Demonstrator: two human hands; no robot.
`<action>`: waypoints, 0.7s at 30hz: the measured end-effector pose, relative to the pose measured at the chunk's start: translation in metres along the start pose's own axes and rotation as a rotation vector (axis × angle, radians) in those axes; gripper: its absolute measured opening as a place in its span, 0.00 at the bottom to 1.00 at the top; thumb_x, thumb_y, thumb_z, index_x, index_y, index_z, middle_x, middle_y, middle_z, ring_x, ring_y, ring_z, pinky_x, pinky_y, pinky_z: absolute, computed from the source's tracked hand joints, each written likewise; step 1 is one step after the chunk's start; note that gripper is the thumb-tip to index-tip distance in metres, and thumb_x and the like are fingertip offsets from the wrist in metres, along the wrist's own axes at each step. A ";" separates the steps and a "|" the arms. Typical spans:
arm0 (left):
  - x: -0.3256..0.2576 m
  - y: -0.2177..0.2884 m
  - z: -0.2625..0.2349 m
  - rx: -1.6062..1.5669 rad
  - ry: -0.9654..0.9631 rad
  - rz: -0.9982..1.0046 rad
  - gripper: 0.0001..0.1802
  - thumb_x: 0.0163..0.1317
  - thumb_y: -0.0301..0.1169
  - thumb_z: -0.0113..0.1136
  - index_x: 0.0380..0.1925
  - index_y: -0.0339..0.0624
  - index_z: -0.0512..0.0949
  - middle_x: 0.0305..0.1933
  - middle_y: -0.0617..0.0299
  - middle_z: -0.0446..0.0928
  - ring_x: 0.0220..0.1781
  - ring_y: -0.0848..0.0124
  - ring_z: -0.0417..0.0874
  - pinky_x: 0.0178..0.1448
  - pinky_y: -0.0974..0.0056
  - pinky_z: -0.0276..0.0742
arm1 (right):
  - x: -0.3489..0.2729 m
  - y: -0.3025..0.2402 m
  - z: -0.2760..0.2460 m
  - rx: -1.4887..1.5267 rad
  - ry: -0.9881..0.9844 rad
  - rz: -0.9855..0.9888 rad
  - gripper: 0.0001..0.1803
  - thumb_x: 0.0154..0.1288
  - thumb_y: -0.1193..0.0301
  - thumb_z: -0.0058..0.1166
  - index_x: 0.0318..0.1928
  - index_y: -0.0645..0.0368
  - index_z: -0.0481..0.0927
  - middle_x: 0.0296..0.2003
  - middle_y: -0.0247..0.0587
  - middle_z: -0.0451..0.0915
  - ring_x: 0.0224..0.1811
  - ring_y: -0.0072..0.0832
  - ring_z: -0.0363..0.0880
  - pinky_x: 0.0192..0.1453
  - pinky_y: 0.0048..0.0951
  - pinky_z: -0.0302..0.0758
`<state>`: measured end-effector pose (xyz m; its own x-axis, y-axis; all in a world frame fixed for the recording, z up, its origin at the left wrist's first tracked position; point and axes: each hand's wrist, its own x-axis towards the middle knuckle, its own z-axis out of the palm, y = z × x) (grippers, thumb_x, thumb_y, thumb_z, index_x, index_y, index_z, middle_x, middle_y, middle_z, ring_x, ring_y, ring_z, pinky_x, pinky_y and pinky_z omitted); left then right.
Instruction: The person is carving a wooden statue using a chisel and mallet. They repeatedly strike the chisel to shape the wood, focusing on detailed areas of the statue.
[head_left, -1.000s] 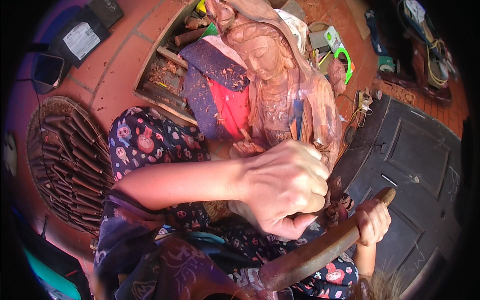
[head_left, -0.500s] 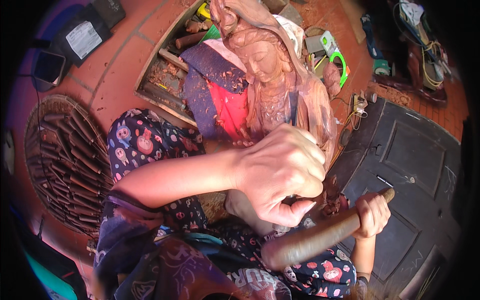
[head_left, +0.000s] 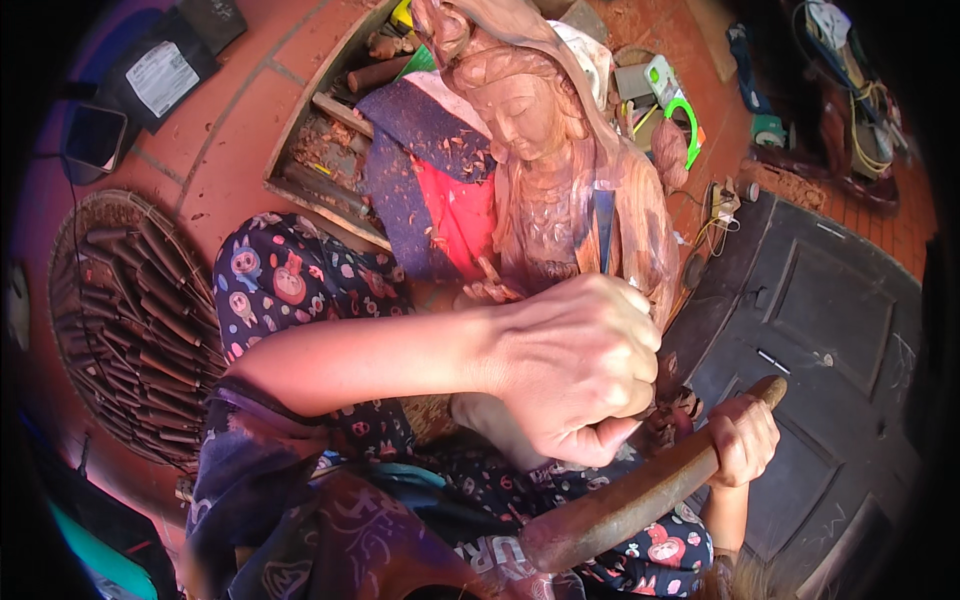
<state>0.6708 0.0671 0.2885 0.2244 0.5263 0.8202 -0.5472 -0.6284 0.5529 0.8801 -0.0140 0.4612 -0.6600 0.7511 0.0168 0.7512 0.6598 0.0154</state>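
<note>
A carved wooden statue (head_left: pixel 525 130) of a hooded figure stands upright before me, leaning slightly, with fine detail on its face and chest. My left hand (head_left: pixel 580 370) is closed in a fist around a chisel, whose dark flat blade (head_left: pixel 603 225) points up against the statue's robe. The fist hides the chisel's handle. Lower right, my right hand (head_left: pixel 743 437) grips the narrow end of a wooden mallet (head_left: pixel 625 495). Its thick rounded end lies below my left fist, near my lap, apart from the chisel.
On the left is a round basket (head_left: pixel 62 300) of many wooden-handled tools. Behind the statue, a wooden tray (head_left: pixel 290 150) holds chips and a dark cloth (head_left: pixel 395 170). A black panel (head_left: pixel 830 300) lies right, near a green-rimmed ring (head_left: pixel 690 130). A phone (head_left: pixel 95 137) lies far left.
My left fist has shifted slightly down and right, showing more of the chisel blade. The mallet's thick end has dropped a little lower and is no longer blurred.
</note>
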 end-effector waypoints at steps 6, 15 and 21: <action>0.007 0.002 -0.008 -0.057 0.030 -0.018 0.17 0.47 0.36 0.59 0.11 0.50 0.62 0.16 0.66 0.59 0.18 0.64 0.67 0.23 0.58 0.59 | -0.011 0.009 -0.004 -0.178 -0.024 0.004 0.18 0.34 0.67 0.61 0.29 0.62 0.76 0.24 0.45 0.78 0.24 0.40 0.80 0.28 0.36 0.79; 0.012 0.001 -0.016 -0.045 0.009 -0.060 0.14 0.35 0.33 0.62 0.06 0.45 0.65 0.12 0.61 0.66 0.18 0.57 0.72 0.24 0.53 0.64 | -0.002 0.012 -0.005 -0.079 -0.018 0.016 0.13 0.48 0.75 0.68 0.27 0.60 0.73 0.21 0.42 0.75 0.21 0.36 0.78 0.26 0.34 0.75; 0.010 0.001 -0.016 0.005 0.006 -0.033 0.14 0.38 0.34 0.62 0.08 0.46 0.66 0.14 0.63 0.64 0.18 0.59 0.71 0.24 0.55 0.64 | -0.004 0.010 0.002 -0.083 -0.073 0.040 0.15 0.40 0.72 0.67 0.29 0.60 0.74 0.23 0.41 0.77 0.22 0.36 0.78 0.28 0.34 0.77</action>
<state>0.6602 0.0811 0.2951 0.2376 0.5501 0.8006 -0.5353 -0.6136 0.5805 0.8901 -0.0099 0.4594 -0.6253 0.7786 -0.0536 0.7726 0.6272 0.0984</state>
